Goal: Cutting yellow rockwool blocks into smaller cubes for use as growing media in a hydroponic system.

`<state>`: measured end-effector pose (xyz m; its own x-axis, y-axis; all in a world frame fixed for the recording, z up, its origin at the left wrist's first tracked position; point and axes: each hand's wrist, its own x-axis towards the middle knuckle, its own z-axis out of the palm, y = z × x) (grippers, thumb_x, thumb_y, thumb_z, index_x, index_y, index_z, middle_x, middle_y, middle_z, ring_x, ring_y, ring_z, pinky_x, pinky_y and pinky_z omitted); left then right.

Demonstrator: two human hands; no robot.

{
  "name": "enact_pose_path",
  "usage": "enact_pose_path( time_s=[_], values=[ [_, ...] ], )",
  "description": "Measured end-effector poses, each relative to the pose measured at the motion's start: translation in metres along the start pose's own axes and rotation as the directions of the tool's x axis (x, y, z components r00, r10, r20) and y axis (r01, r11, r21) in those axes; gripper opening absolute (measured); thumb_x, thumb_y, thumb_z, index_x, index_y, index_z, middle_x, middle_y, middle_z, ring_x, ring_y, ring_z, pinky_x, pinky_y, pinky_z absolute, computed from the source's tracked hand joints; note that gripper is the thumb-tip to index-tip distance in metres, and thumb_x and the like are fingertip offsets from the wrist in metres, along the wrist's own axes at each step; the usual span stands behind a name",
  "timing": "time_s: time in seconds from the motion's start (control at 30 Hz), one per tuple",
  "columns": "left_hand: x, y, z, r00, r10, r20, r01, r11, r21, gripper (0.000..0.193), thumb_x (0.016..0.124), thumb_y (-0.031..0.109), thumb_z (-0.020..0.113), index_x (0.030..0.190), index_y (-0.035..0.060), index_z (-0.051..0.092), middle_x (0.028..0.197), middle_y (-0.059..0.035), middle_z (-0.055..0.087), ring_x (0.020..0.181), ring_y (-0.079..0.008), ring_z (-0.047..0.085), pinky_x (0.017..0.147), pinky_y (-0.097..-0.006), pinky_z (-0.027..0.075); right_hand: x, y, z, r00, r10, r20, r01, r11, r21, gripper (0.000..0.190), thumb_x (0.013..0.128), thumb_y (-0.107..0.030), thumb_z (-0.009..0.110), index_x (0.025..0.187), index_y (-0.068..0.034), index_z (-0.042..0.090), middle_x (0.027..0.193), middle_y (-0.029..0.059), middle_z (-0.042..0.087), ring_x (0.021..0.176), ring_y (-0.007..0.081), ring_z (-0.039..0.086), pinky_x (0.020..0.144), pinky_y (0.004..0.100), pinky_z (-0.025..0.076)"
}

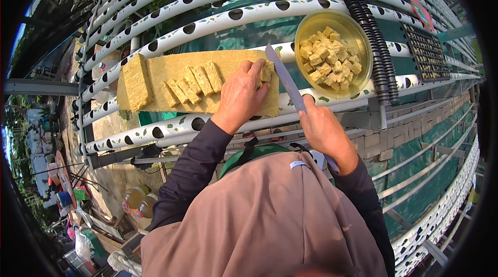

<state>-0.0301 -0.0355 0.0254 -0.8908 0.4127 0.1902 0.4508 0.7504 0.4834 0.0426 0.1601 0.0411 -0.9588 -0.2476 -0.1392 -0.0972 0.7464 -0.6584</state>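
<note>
My left hand (244, 92) presses on a piece of rockwool (267, 71) at the right end of a flat rockwool slab (163, 65), its fingers partly hiding the piece. My right hand (323, 127) grips a knife by its handle, and the long blade (286, 77) slants up and left beside that piece. Several cut rockwool strips (210, 78) lie side by side on the slab, left of my left hand. A thick rockwool block (137, 82) rests at the slab's left end. To the right of the blade, a round yellowish bowl (369, 63) holds many small rockwool cubes (330, 57).
White pipes with round holes (218, 20) run under the slab and bowl, with gaps between them. Black ribbed tubes (375, 43) lie just right of the bowl. Beyond them is a black seedling tray (426, 51). Large bottles (136, 199) stand on the ground at lower left.
</note>
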Motion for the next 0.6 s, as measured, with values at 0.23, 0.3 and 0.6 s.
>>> enact_pose_path(
  time_s=[0.23,0.3,0.6],
  values=[
    [0.057,0.041,0.032,0.989,0.106,-0.100,-0.129,0.958,-0.257,0.054,0.075,0.014,0.074,0.123,0.0017,0.051,0.106,-0.0171,0.056,0.091,-0.0334,0.060,0.076,-0.0408,0.049,-0.017,0.024,-0.049,0.966,0.139,-0.219,-0.150,0.988,-0.036,0.016,0.092,-0.011,0.048,0.098,0.002,0.039,0.066,0.0289,0.057,0.069,0.0484,0.057,0.060,0.0561,0.042],
    [0.065,0.051,0.037,0.933,0.254,-0.255,-0.316,0.916,-0.245,0.056,0.076,0.014,0.075,0.124,0.0005,0.049,0.113,-0.0190,0.054,0.095,-0.0350,0.058,0.077,-0.0405,0.049,-0.017,0.039,-0.057,0.925,0.145,-0.350,-0.207,0.967,-0.147,0.015,0.092,-0.011,0.047,0.097,0.002,0.040,0.066,0.0291,0.057,0.069,0.0489,0.056,0.060,0.0562,0.041],
    [0.000,0.009,-0.004,0.918,0.088,-0.387,0.055,0.937,0.344,0.048,0.073,0.024,0.076,0.110,-0.0021,0.059,0.121,-0.0126,0.053,0.113,-0.0320,0.047,0.095,-0.0423,0.036,-0.017,0.032,-0.051,0.946,0.091,-0.311,-0.100,0.995,-0.014,0.014,0.093,-0.011,0.047,0.098,0.002,0.042,0.064,0.0277,0.055,0.065,0.0483,0.055,0.057,0.0547,0.038]
  ],
)
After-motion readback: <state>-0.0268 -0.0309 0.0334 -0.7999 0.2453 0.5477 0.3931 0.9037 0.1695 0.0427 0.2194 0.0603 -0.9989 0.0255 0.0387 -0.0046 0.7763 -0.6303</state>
